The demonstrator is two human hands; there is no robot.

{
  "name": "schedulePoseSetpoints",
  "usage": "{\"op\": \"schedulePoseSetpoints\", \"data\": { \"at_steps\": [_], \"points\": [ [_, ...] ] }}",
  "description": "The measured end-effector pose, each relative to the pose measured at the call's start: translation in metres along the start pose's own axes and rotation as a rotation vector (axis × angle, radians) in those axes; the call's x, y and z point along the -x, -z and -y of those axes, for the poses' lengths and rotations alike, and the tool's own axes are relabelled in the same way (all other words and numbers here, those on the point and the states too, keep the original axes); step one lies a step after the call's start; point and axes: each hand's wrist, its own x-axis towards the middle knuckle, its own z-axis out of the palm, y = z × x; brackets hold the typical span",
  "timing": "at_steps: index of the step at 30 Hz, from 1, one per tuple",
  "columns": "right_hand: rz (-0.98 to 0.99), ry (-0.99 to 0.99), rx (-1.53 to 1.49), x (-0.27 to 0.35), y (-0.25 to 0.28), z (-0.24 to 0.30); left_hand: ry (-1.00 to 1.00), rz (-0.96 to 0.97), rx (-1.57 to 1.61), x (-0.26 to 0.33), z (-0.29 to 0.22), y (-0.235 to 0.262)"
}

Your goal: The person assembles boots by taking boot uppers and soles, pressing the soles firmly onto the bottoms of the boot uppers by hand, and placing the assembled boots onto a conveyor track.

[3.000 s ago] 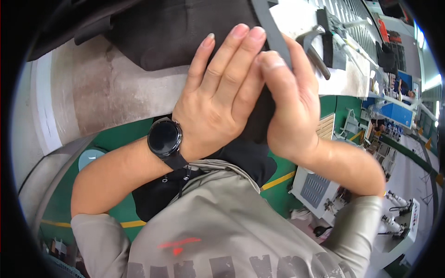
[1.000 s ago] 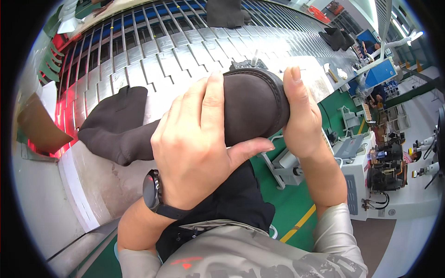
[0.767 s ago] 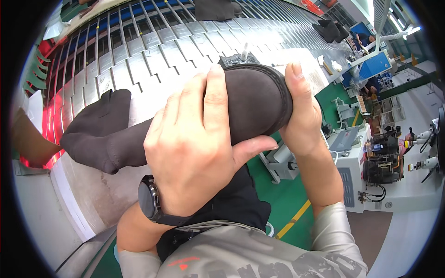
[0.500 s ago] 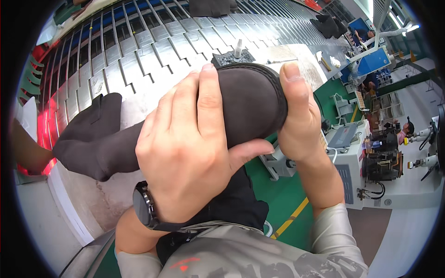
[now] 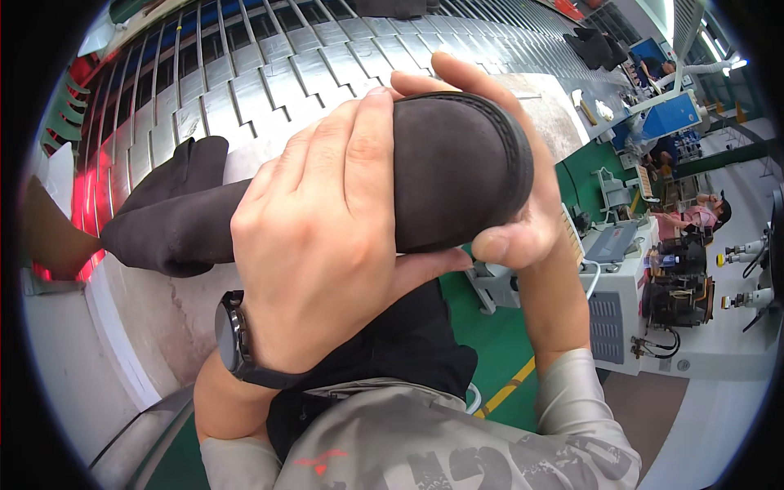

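A dark brown suede-like boot (image 5: 457, 175) is held sideways in front of me, its rounded toe with a stitched black sole edge pointing right. My left hand (image 5: 322, 224) lies across the instep, fingers together over the far side and thumb along the near side, gripping it. My right hand (image 5: 535, 229) cups the toe end, thumb on the near edge and fingers round the far side. The soft shaft (image 5: 175, 216) trails left over the worktable. Behind it lies another dark folded piece (image 5: 208, 159); whether it joins this boot I cannot tell. A black watch (image 5: 235, 335) circles my left wrist.
Beyond the pale worktable (image 5: 192, 314) runs a slatted metal conveyor (image 5: 318, 69), with dark items (image 5: 396, 6) on its far part. A brush-like tool (image 5: 581, 104) lies on a surface to the right. Machines (image 5: 612, 290) and a person in pink (image 5: 694, 216) are farther right.
My right hand has turned round the toe: its thumb went from the far edge to the near edge, and its fingers now show on the far side. The boot shifted slightly right.
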Motion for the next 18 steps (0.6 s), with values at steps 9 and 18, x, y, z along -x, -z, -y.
{"op": "schedulePoseSetpoints", "data": {
  "at_steps": [9,18],
  "points": [
    [-0.005,-0.081,-0.107,-0.004,-0.010,-0.002,-0.127,-0.133,0.184,0.017,0.012,0.002],
    [-0.030,0.042,-0.301,0.034,-0.001,-0.011,1.070,-0.184,1.135,0.162,0.047,0.035]
  ]
}}
